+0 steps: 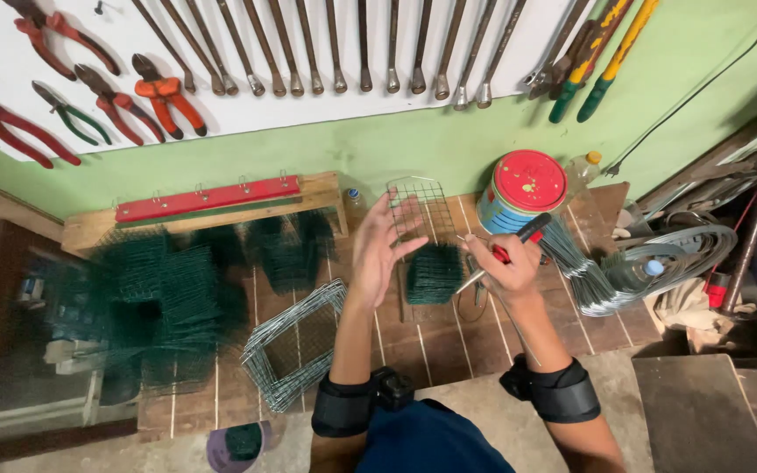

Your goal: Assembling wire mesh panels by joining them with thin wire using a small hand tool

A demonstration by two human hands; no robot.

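The left hand (377, 243) is spread wide, fingers fanned, its fingertips at the lower edge of a small bare wire mesh panel (420, 208) that stands at about 1 o'clock from it, long axis running toward the wall. The right hand (505, 263) is closed around red-handled pliers (519, 241), handles pointing to 1 o'clock. Between both hands, on the wooden counter (431, 342), sits a stack of green mesh pieces (434, 273), nearer the right hand, at its 9 o'clock.
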